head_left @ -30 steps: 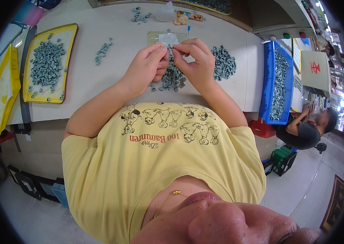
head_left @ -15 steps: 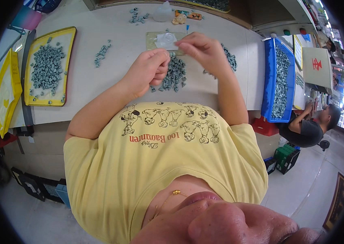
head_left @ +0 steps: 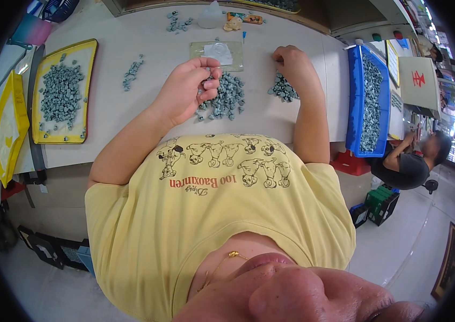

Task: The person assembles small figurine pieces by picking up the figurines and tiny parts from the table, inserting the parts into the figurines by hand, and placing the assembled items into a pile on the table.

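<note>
My left hand [head_left: 187,88] is curled, palm partly up, at the left edge of a pile of small grey-green stones [head_left: 227,96]. Its fingers are bent in toward the thumb; what they hold, if anything, is too small to name. Over a smaller pile of the same stones [head_left: 283,88] on the right is my right hand [head_left: 296,67]. Its fingers point down and are pressed together, with the tips mostly hidden. Behind the middle pile lies a flat, olive-coloured pad [head_left: 235,63] bearing a white paper and a small clear round dish [head_left: 219,50].
On the left stands a yellow-rimmed tray [head_left: 92,70] of stones, beside another yellow tray [head_left: 20,102]. A blue bin [head_left: 354,107] of stones is at the right. A small blue-tipped tool [head_left: 244,36] and an orange packet [head_left: 249,18] lie at the back. Another person [head_left: 407,161] sits far right.
My hands have moved apart. The right went from beside the left, over the pad, to the right-hand pile; the left has turned and its fist has loosened somewhat.
</note>
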### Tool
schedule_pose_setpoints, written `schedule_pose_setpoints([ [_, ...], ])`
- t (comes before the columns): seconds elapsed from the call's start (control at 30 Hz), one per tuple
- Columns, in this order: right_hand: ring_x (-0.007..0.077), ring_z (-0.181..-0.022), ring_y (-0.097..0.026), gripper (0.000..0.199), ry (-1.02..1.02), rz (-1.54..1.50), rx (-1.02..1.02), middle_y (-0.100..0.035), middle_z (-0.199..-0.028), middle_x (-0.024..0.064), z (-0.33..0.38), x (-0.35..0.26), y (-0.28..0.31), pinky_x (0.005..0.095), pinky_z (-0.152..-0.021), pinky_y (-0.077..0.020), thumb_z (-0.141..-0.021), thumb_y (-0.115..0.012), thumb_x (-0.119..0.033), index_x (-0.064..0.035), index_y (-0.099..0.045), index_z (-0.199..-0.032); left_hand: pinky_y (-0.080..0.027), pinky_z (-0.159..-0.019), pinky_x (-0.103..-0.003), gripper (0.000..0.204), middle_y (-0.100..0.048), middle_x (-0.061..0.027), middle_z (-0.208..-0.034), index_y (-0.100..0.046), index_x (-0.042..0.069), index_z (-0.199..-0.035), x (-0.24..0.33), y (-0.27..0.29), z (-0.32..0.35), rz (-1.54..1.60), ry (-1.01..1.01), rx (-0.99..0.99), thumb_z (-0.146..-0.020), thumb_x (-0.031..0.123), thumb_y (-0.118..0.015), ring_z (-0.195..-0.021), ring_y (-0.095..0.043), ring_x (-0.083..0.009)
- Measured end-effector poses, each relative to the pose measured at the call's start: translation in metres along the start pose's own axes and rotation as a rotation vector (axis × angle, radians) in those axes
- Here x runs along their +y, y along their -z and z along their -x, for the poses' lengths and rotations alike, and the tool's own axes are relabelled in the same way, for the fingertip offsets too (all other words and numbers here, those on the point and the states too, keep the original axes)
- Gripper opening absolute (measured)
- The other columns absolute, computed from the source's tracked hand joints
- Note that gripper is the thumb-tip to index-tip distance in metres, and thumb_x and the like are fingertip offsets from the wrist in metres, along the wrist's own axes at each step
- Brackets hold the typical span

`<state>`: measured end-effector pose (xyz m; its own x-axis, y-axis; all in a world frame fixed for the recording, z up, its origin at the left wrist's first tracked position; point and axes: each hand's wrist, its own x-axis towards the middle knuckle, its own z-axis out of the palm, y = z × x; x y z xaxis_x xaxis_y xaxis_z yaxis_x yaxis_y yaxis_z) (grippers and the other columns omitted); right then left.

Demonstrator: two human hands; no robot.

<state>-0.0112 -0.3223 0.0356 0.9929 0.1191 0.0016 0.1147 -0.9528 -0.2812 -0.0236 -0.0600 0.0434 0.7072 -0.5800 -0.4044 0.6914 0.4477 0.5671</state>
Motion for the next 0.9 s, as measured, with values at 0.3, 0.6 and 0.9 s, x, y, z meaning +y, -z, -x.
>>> schedule_pose_setpoints([
  [0.3,0.0227,-0.071,-0.057,0.019,0.006,-0.168,0.076,-0.058,-0.083,0.0117,0.000,-0.033,0.004,0.0300,-0.068,-0.0472,-0.071,-0.060,-0.003,-0.0018,-0.063,-0.091,-0.027,-0.046,-0.018,0.018,-0.045,-0.0002,-0.075,-0.049,-0.002,-0.097,0.004,0.013,-0.001,0.012,-0.052,-0.053,-0.093,0.014,-0.044,-0.056,-0.033,-0.0054],
  [0.6,0.0164,-0.071,-0.061,0.018,0.305,-0.607,0.188,-0.063,-0.083,0.0056,0.008,-0.091,0.001,0.0250,-0.064,-0.0484,-0.071,-0.068,-0.004,-0.0056,-0.066,-0.089,-0.026,-0.045,-0.017,0.021,-0.046,0.0012,-0.074,-0.054,-0.001,-0.093,-0.003,0.005,-0.002,-0.125,-0.009,-0.015,-0.092,0.020,-0.049,-0.056,-0.034,-0.0038],
  [0.9,0.0169,-0.065,-0.061,0.019,0.544,-0.396,0.409,-0.063,-0.080,0.0059,0.008,-0.096,-0.014,0.0248,-0.054,-0.0514,-0.066,-0.070,0.000,-0.0058,-0.067,-0.084,-0.035,-0.049,-0.018,0.019,-0.050,0.0000,-0.075,-0.057,0.000,-0.094,0.000,0.012,0.001,-0.193,-0.122,0.025,-0.090,0.017,-0.052,-0.059,-0.041,-0.0042],
])
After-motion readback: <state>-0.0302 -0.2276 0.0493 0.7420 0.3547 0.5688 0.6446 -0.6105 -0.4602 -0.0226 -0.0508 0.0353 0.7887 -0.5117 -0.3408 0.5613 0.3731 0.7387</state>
